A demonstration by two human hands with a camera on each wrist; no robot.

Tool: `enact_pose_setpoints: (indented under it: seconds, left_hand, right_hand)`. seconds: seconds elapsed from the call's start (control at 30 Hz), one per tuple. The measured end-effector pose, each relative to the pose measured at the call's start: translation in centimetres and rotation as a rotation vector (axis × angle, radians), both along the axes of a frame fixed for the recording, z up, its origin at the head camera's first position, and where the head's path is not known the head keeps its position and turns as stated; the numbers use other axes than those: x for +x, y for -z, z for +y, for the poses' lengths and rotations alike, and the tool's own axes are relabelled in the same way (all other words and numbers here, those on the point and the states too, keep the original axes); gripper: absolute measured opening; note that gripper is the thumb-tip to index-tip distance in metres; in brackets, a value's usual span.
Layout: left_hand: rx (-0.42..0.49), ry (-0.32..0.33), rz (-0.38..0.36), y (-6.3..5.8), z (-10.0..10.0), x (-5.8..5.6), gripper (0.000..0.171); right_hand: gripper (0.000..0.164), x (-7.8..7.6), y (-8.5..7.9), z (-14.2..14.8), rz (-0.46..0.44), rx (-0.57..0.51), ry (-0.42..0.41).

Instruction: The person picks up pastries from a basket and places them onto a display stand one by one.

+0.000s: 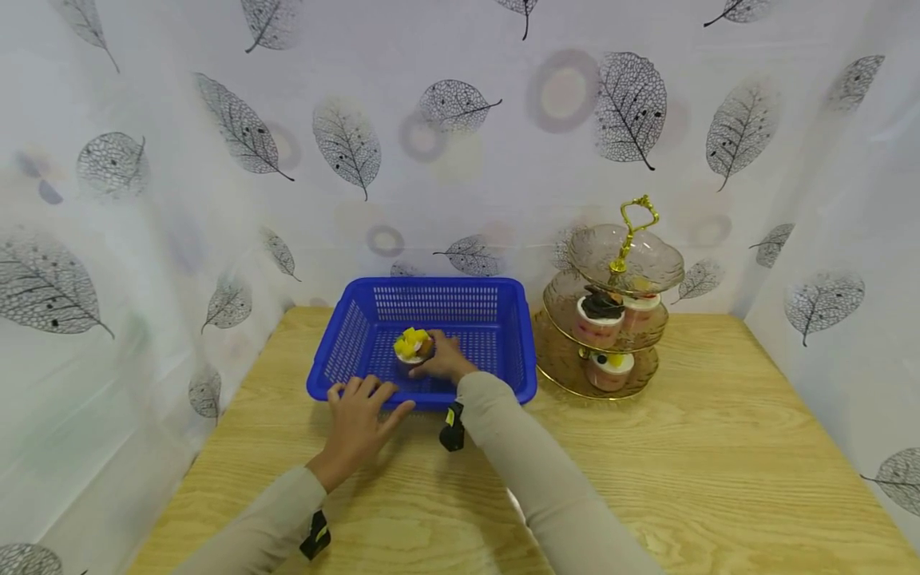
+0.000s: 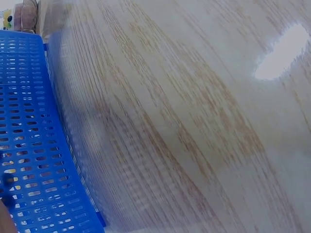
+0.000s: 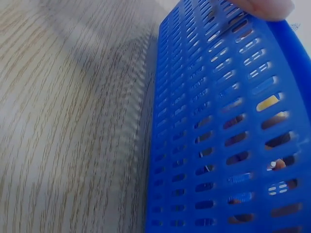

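Note:
My right hand [image 1: 447, 358] reaches into a blue plastic basket [image 1: 528, 351] and grips a small dessert cup [image 1: 411, 351] topped with yellow fruit cubes. The cup is low inside the basket, partly covered by the fingers. My left hand [image 1: 357, 423] holds the basket's front rim near its left corner, fingers bent over the edge and thumb stretched along the front. In the right wrist view a fingertip [image 3: 274, 7] shows at the rim, and yellow bits appear through the slotted wall. The left wrist view catches mostly the basket's outer wall [image 2: 29, 121].
Right of the basket stands a three-tier glass stand [image 1: 650, 319] with a gold handle. Its middle tier bears a dark-topped cup [image 1: 600, 315] and another cup [image 1: 642, 310]; a third cup [image 1: 611, 370] is on the bottom tier. A leaf-print curtain [image 1: 460, 192] hangs behind the wooden table [image 1: 719, 447].

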State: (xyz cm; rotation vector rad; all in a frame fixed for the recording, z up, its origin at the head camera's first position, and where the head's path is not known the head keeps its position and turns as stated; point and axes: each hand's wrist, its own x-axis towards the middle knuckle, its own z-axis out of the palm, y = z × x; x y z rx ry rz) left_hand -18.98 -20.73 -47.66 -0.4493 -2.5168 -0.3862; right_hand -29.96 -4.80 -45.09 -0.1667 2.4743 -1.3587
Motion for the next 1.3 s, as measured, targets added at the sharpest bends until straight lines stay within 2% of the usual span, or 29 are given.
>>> enact_pose_setpoints:
  seconds: [0.1, 0.33, 0.47, 0.8, 1.0, 1.1, 1.3]
  left_hand:
    - [0.002, 0.003, -0.003, 0.0, 0.1, 0.0, 0.045]
    - [0.005, 0.004, -0.026, -0.2, 0.1, -0.1, 0.04]
    - [0.009, 0.009, -0.031, -0.3, 0.2, -0.1, 0.035]
    - [0.011, 0.007, -0.038, -0.4, 0.3, -0.3, 0.035]
    - [0.011, 0.0, -0.05, -0.3, 0.4, -0.2, 0.038]
    - [0.001, -0.009, -0.053, -0.2, 0.4, -0.1, 0.04]
    - [0.016, -0.004, -0.035, 0.0, 0.3, 0.0, 0.039]
  right_hand:
    - [0.077, -0.1, 0.1, 0.0, 0.043, 0.017, 0.001]
    - [0.081, 0.1, -0.2, 0.1, 0.122, 0.081, -0.08]
    - [0.078, 0.2, -0.4, 0.2, 0.143, 0.114, -0.083]
    - [0.078, 0.3, -0.8, 0.7, 0.085, -0.087, 0.005]
    - [0.08, 0.3, -1.1, 1.8, 0.051, -0.126, 0.047]
    - [0.08, 0.6, -1.5, 2.5, 0.052, -0.128, 0.044]
    - [0.078, 1.6, -3.5, 4.2, 0.058, -0.158, -0.007]
